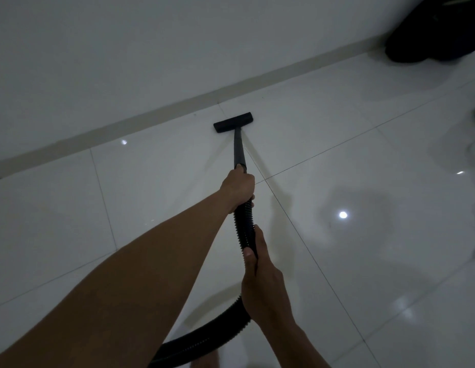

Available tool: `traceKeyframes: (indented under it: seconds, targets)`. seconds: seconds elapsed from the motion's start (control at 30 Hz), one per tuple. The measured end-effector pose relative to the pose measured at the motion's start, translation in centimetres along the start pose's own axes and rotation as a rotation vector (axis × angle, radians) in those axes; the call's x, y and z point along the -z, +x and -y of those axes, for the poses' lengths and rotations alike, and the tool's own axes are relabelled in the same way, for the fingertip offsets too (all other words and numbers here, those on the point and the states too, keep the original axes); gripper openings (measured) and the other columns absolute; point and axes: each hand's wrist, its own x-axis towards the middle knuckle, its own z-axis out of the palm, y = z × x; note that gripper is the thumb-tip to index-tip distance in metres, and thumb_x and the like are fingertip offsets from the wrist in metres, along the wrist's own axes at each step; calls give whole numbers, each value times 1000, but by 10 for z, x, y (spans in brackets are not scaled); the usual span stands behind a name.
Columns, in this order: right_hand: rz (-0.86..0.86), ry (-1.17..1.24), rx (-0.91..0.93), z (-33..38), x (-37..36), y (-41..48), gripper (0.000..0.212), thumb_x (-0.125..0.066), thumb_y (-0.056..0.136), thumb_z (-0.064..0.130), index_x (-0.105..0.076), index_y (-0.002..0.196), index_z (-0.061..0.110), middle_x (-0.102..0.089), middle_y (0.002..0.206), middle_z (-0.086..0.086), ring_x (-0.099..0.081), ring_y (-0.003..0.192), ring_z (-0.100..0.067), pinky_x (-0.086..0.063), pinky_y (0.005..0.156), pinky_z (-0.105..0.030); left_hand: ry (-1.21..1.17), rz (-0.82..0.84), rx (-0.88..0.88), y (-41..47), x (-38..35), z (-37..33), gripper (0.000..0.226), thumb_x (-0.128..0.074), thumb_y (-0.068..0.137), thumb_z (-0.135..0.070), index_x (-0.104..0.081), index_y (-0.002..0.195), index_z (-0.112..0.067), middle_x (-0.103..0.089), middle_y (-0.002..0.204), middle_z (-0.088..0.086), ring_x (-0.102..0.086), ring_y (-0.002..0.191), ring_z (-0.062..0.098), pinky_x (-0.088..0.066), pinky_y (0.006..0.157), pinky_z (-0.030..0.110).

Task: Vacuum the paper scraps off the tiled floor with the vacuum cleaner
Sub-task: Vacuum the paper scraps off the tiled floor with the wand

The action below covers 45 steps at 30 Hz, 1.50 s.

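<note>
The black vacuum nozzle [233, 122] lies flat on the glossy white tiled floor [350, 181], close to the skirting along the wall. A black wand [239, 150] runs back from it to a ribbed black hose [243, 224]. My left hand [239, 188] grips the wand where it meets the hose. My right hand [260, 282] grips the hose lower down, thumb along its top. The hose curves left under my right wrist toward the bottom edge. No paper scraps show on the tiles.
A white wall [125, 62] with a grey skirting strip [178, 107] runs diagonally across the back. A dark bulky object [438, 33] sits in the top right corner. A thin white cord [474, 155] trails along the right edge. Ceiling lights reflect off the tiles.
</note>
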Motion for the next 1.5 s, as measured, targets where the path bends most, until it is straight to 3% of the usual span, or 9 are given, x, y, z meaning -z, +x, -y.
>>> traceKeyframes:
  seconds: [0.3, 0.43, 0.8, 0.9, 1.03, 1.17, 1.27, 1.37, 1.5]
  targets:
    - [34, 27, 24, -30, 28, -55, 49, -25, 106, 45, -9, 152, 54, -56, 85, 20, -64, 68, -7, -51, 61, -22, -15, -29, 5, -51, -31, 29, 56, -41, 96, -8, -30, 150, -16, -52, 93, 10, -55, 66, 18, -53, 53, 31]
    - [60, 25, 24, -39, 34, -72, 51, -26, 107, 44, -9, 154, 51, -51, 92, 21, -63, 73, -3, -45, 58, -13, -6, -50, 7, -67, -38, 40, 53, -42, 96, -8, -33, 148, -14, -51, 94, 9, -55, 66, 17, -51, 49, 29]
    - [100, 34, 49, -58, 25, -127, 51, -26, 106, 45, -9, 153, 51, -52, 86, 23, -65, 68, -7, -50, 60, -17, 10, -72, 10, -114, -38, 78, 49, -42, 96, -8, -35, 144, -11, -51, 92, 10, -55, 65, 17, -51, 48, 29]
    - [102, 40, 41, -60, 18, -146, 51, -26, 106, 45, -10, 154, 50, -55, 94, 22, -65, 71, -6, -49, 60, -13, 29, -68, 12, -126, -35, 91, 50, -43, 96, -8, -34, 146, -11, -51, 91, 10, -55, 64, 18, -51, 48, 29]
    - [102, 36, 23, -61, 7, -170, 52, -24, 106, 46, -7, 155, 49, -59, 123, 15, -62, 75, -1, -46, 64, -11, 48, -45, 13, -146, -31, 106, 48, -43, 97, -8, -35, 144, -10, -53, 89, 12, -55, 63, 18, -52, 49, 30]
    - [60, 85, 32, -63, -7, -191, 51, -25, 105, 50, -7, 153, 54, -58, 123, 16, -63, 82, -2, -50, 73, -19, 63, -7, 7, -166, -20, 117, 44, -42, 100, -8, -35, 143, -7, -52, 87, 13, -54, 62, 18, -50, 44, 27]
    - [48, 103, 30, -63, -17, -210, 50, -26, 106, 47, -8, 154, 51, -47, 118, 22, -56, 78, 6, -41, 66, -7, 102, -3, 19, -183, -16, 129, 38, -41, 100, -7, -39, 138, -4, -52, 85, 14, -53, 61, 19, -50, 40, 25]
    - [43, 115, 14, -64, -22, -230, 50, -27, 107, 45, -10, 154, 50, -44, 114, 23, -50, 67, 13, -37, 56, -2, 124, 6, 34, -196, -19, 141, 36, -42, 100, -6, -40, 135, -3, -52, 83, 13, -53, 61, 20, -51, 45, 30]
    - [41, 131, -16, -74, -21, -256, 50, -28, 107, 45, -14, 154, 48, -44, 113, 24, -48, 65, 21, -35, 59, 5, 114, 10, 59, -216, -26, 159, 34, -42, 99, -6, -43, 133, -3, -53, 81, 13, -53, 62, 20, -54, 64, 36]
